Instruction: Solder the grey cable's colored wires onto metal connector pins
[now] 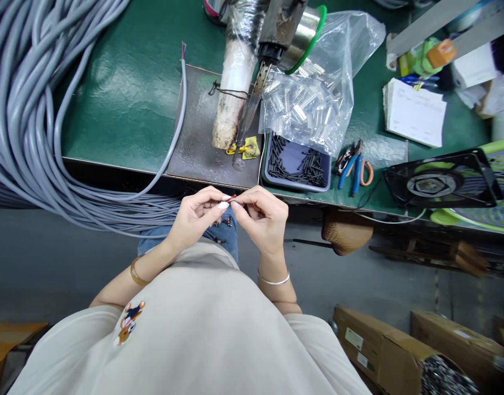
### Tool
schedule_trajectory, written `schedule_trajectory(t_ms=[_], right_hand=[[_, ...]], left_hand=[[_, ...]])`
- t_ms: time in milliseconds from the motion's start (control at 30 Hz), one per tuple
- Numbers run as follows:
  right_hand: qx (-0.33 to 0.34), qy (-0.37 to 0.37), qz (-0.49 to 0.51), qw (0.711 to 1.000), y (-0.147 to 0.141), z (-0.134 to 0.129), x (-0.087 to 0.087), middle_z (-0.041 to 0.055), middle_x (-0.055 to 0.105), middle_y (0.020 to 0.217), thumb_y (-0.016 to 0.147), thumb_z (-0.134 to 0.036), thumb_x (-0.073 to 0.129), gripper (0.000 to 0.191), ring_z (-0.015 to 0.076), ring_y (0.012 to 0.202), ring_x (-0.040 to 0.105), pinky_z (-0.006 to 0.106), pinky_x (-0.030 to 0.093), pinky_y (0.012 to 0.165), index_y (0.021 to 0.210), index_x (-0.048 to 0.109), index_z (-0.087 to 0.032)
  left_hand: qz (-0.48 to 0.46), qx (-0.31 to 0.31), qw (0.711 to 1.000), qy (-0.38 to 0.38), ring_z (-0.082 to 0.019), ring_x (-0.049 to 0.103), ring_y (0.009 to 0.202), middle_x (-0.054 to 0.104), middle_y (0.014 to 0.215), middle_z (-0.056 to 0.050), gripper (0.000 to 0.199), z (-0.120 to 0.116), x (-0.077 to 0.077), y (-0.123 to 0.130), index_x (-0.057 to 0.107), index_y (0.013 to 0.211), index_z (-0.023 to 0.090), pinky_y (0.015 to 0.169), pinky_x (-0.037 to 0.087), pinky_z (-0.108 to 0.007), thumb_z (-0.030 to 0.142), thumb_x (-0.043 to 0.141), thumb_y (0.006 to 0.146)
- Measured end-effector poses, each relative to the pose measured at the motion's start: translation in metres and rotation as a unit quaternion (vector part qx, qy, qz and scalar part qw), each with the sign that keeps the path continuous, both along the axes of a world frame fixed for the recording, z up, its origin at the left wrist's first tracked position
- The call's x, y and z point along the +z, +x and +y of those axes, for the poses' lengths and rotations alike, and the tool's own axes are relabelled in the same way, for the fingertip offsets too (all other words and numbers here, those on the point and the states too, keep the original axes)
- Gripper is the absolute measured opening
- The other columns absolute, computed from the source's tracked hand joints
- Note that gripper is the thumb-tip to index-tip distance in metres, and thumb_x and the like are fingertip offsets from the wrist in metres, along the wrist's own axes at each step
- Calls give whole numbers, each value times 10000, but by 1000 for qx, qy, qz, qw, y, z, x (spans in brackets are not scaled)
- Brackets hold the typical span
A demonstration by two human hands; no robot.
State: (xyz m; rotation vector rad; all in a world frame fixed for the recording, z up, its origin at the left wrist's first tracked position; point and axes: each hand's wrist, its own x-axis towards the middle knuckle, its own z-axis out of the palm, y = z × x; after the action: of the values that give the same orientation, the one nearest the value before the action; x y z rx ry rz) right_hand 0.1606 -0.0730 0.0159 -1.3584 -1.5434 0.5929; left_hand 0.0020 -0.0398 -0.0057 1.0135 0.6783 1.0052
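At my twelve o'clock, beside the tabletop point(120, 109), my left hand point(204, 211) and right hand point(262, 216) pinch a thin red piece point(232, 198), probably to steady it; the tray point(295, 188) at one o'clock seems placed for reach

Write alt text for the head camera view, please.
A person's left hand and right hand pinch what looks like a thin red wire at a green workbench. Grey cable lies coiled at left; a tray of small black pieces and pliers sit right.
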Motion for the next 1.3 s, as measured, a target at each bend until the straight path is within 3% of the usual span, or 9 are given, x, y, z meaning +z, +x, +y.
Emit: schedule_trajectory(t_ms=[233,367,467,567,700,867,967,1167,1300], right_hand=[[-10,-132,114,985,-5,0,-2,-24,545,695,904,-345,654,196,58,495,315,252,257,477,793,674,-186],[28,-197,205,958,-6,5,-3,-15,558,682,870,-459,680,299,77,551,439,220,332,493,766,640,-181],[48,-208,241,947,-6,8,-4,-10,572,684,862,-509,690,353,80,564,461,212,364,505,755,627,-178],[-6,-159,270,950,-1,8,-4,-31,540,630,898,-476,665,336,56,472,340,215,265,445,743,612,-183],[-74,-62,148,984,10,3,4,-10,605,686,954,-413,633,229,82,518,448,242,324,490,909,734,-213],[46,-32,-28,998,11,-1,11,1,638,684,983,-349,620,209,116,583,539,283,388,559,1050,787,-243],[53,-12,-40,998,11,-2,11,-1,641,662,987,-308,616,193,116,586,556,280,402,562,974,789,-223],[-85,19,-6,996,18,-9,14,3,683,682,1008,-313,565,238,126,561,577,286,452,566,1007,795,-249],[-44,-34,-34,998,14,-10,13,8,760,788,973,-303,634,187,116,574,625,269,478,566,1054,793,-250]], left_hand=[[54,72,995,38,-85,571,623,611,752,-16,139,-5,3,6,695,823,155,556,488,-176,286,741,837],[77,107,987,92,-90,533,625,586,688,-1,118,-6,4,10,644,747,165,573,447,-193,231,718,811],[81,97,987,100,-85,500,593,560,659,10,118,-4,7,9,618,722,165,545,405,-196,206,698,799],[72,78,991,80,-77,473,571,529,634,17,140,-1,8,6,597,692,160,531,390,-193,193,695,786],[49,51,997,21,-54,413,509,507,624,27,158,2,4,0,590,693,154,471,336,-182,206,706,786],[52,43,998,-3,-48,412,511,512,630,24,185,4,2,-2,594,694,148,476,352,-171,243,728,779],[46,41,998,-1,-50,427,516,510,617,24,180,4,4,-1,597,687,147,476,365,-163,233,729,775],[51,61,997,-26,-60,516,547,581,673,4,177,3,0,-1,649,761,145,491,428,-154,276,761,802],[31,50,997,-43,-64,551,512,597,631,15,202,2,-2,-1,641,801,149,492,462,-155,303,769,826]])
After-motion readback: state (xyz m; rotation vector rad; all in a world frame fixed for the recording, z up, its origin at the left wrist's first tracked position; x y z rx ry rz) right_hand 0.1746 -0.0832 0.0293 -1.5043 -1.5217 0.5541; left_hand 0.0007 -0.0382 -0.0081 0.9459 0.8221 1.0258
